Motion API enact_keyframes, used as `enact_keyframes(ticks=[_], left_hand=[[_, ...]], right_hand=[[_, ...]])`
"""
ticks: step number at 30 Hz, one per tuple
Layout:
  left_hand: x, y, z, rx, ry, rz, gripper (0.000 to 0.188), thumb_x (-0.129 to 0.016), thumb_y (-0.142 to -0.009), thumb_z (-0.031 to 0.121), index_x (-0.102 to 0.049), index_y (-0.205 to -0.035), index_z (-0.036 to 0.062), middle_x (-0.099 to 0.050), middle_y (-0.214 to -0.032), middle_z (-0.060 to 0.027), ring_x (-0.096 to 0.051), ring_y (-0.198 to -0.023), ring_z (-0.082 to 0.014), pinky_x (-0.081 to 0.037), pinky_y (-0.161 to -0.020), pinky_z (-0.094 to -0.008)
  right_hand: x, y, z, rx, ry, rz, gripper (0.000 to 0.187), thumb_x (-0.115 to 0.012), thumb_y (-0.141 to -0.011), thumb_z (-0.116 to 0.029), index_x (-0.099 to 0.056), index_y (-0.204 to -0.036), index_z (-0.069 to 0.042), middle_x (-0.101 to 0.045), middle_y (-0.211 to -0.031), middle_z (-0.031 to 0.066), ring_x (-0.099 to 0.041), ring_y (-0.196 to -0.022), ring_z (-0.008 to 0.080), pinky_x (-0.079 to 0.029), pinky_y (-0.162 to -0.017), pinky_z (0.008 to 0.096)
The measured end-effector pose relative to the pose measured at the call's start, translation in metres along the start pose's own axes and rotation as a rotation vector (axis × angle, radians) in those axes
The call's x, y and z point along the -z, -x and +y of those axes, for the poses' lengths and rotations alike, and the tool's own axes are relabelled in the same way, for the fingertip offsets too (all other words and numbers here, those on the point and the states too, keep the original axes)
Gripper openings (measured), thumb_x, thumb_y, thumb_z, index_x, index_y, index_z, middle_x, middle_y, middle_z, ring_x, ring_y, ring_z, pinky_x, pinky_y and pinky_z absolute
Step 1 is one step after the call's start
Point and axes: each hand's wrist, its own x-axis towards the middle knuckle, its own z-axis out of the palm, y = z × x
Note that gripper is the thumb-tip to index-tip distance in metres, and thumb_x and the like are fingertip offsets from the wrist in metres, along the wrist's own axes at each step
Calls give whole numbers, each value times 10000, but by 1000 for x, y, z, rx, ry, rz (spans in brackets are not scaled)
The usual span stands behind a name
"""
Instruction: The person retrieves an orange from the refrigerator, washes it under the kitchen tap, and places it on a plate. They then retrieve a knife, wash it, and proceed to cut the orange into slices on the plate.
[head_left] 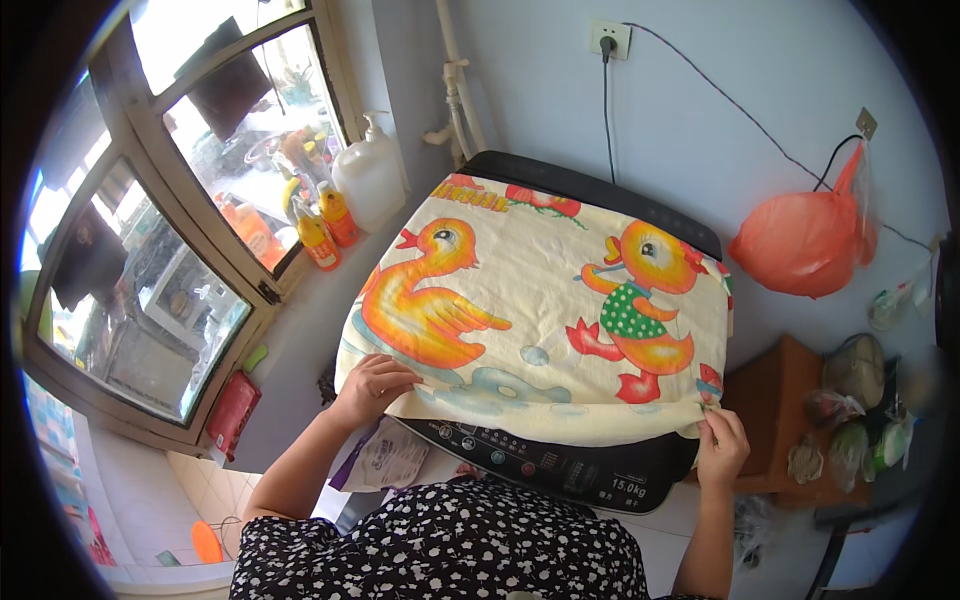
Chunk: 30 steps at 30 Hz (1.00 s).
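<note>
A cream cloth [545, 290] printed with two orange ducks lies spread over the top of a black washing machine [560, 468]. Its near edge is folded or lifted a little above the control panel. My left hand [378, 388] is closed on the cloth near its front left corner, fingers bent over the edge. At the front right corner, my right hand [722, 440] pinches the same edge between thumb and fingers. Between my hands the edge runs fairly straight, and the panel's buttons show beneath it.
An open window [130, 240] is on the left, with a white pump jug [368, 180] and orange bottles [318, 235] on its sill. A red plastic bag [800, 240] hangs on the right wall above a brown wooden cabinet [765, 385]. A plugged cord [608, 110] runs down behind the machine.
</note>
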Motion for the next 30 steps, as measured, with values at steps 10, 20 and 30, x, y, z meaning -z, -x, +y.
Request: enact_keyframes(ticks=[10, 20, 30], left_hand=[[46, -27, 13, 397, 589, 21, 190, -557, -889, 83, -671, -1020, 6, -672, -943, -63, -572, -888, -103, -449, -832, -258], [52, -78, 31, 102, 374, 33, 301, -616, -842, 96, -547, -1116, -9, -589, -1058, -133, -561, -1041, -220, -419, -935, -324], [-37, -68, 40, -123, -20, 90, 251, -649, -765, 128, -632, -1015, 109, -629, -956, -65, -611, -863, -221, -497, -785, -353]], right_hand=[[73, -40, -52, -81, -184, 21, 70, -574, -781, 36, -601, -843, 54, -595, -800, 95, -556, -705, 168, -438, -628, 266], [66, -101, -34, -526, -721, -215, 128, -504, -869, -131, -542, -787, -40, -511, -760, -17, -467, -715, 59, -358, -670, 205], [40, -105, 2, -460, -554, -280, 157, -461, -957, -200, -497, -922, -51, -466, -799, -14, -428, -767, 69, -382, -718, 217]])
